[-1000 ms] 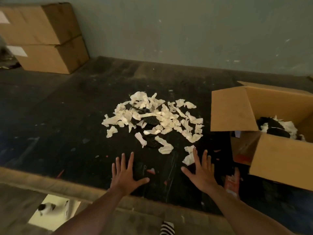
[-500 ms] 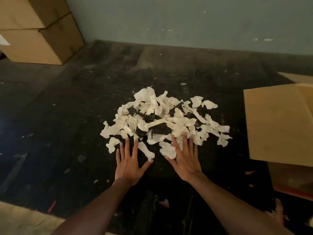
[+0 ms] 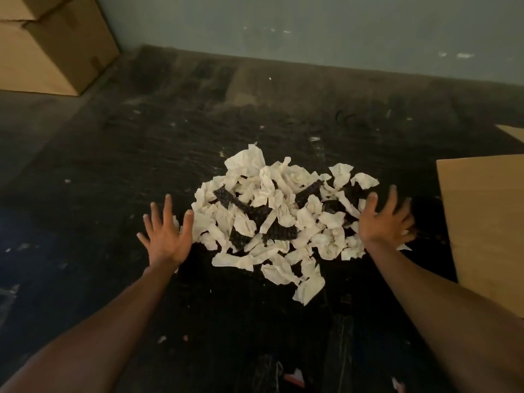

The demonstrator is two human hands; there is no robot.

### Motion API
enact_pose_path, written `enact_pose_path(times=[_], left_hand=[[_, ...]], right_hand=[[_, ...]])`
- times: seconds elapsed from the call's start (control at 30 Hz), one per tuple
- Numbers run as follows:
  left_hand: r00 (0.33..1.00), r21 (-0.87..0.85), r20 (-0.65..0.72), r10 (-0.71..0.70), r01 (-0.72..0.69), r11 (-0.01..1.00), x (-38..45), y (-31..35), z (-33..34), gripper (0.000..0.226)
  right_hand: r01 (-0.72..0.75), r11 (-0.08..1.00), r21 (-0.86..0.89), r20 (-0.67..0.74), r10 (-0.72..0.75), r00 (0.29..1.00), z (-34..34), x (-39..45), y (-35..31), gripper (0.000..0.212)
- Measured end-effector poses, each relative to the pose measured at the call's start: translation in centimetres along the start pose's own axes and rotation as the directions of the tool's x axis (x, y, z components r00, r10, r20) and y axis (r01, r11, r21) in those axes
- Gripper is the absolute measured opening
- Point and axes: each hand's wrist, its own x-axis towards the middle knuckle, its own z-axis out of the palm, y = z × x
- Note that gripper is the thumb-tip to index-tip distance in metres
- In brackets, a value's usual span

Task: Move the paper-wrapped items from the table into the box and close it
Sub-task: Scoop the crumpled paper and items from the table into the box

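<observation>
Pile of paper-wrapped items [image 3: 278, 222] sits mid table [image 3: 113, 165], dark pieces showing among white paper. Left hand [image 3: 166, 236] open, fingers spread, at pile's left edge. Right hand [image 3: 385, 222] open, blurred, at pile's right edge. Box [image 3: 487, 222] at right, flap facing camera. Stacked cartons [image 3: 48, 41] far left.

Arms: two bare forearms enter from the lower edge, no sleeve anywhere along their visible length.
Wrists: bare, with no watch, band or bracelet to be seen.
Left hand [image 3: 167, 236]: bare and ungloved, seen from the back; short, pale fingernails show on the fingertips; no ring visible.
Right hand [image 3: 384, 222]: bare and ungloved, also seen from the back; its fingers are partly blurred, so nails and finer detail cannot be made out.
</observation>
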Motion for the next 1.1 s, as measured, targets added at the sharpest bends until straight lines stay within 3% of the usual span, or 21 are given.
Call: enact_pose_path(times=[0.07, 0.13, 0.23, 0.37, 0.47, 0.53, 0.6, 0.67, 0.73, 0.77, 0.83, 0.97, 1.1], left_hand=[[0.995, 0.003, 0.083, 0.053, -0.054, 0.999, 1.3, 0.0, 0.6, 0.079], [0.982, -0.008, 0.101, 0.161, -0.161, 0.987, 1.8, 0.7, 1.5, 0.079], [0.953, -0.069, 0.138, 0.268, -0.261, 0.963, 1.7, 2.1, 2.6, 0.072], [0.935, -0.314, 0.144, 0.325, -0.268, 0.911, 0.9, 3.7, 2.8, 0.057], [0.927, -0.447, 0.044, 0.374, -0.316, 0.837, 0.9, 4.1, 1.3, 0.059], [0.896, -0.384, -0.064, 0.440, -0.429, 0.818, 1.5, 4.2, -0.1, 0.073], [0.832, -0.291, -0.006, 0.555, -0.533, 0.795, 2.3, 5.0, -1.2, 0.095], [0.731, -0.171, 0.274, 0.625, -0.603, 0.779, 2.7, 6.2, -1.3, 0.118], [0.612, 0.004, 0.499, 0.614, -0.710, 0.704, 2.9, 7.1, -0.3, 0.130], [0.576, 0.071, 0.559, 0.596, -0.749, 0.658, 2.8, 7.2, 0.5, 0.133], [0.558, 0.160, 0.614, 0.558, -0.780, 0.604, 2.9, 6.8, 1.9, 0.136], [0.615, 0.243, 0.496, 0.612, -0.776, 0.582, 2.2, 5.3, 3.2, 0.123], [0.654, 0.267, 0.309, 0.691, -0.757, 0.596, 0.9, 4.2, 4.0, 0.096]], right_hand=[[-0.066, 0.998, -0.018, 0.161, 0.068, 0.985, 0.5, 0.6, 0.8, 0.061], [0.028, 0.999, 0.023, 0.210, -0.032, 0.977, 1.2, -0.1, 0.4, 0.058], [0.199, 0.973, 0.119, 0.225, -0.222, 0.949, 2.5, -2.3, -1.0, 0.057], [0.255, 0.893, 0.371, 0.266, -0.365, 0.892, 3.2, -5.7, -2.9, 0.063], [0.297, 0.783, 0.547, 0.152, -0.442, 0.884, 1.8, -7.5, -4.1, 0.051], [0.411, 0.758, 0.507, -0.005, -0.474, 0.881, 0.3, -7.5, -4.9, 0.056], [0.514, 0.774, 0.370, -0.044, -0.538, 0.842, -0.6, -6.3, -6.0, 0.062], [0.597, 0.762, 0.253, 0.165, -0.642, 0.749, -0.4, -4.8, -7.0, 0.073], [0.716, 0.675, 0.178, 0.449, -0.703, 0.552, 0.7, -4.1, -7.5, 0.086], [0.774, 0.618, 0.136, 0.552, -0.696, 0.459, 1.4, -4.0, -7.6, 0.092], [0.864, 0.501, 0.051, 0.674, -0.655, 0.341, 2.9, -4.2, -7.5, 0.099], [0.938, 0.327, -0.112, 0.670, -0.673, 0.314, 5.5, -5.3, -5.6, 0.107], [0.923, 0.372, -0.096, 0.555, -0.750, 0.360, 6.3, -6.5, -4.3, 0.085]])
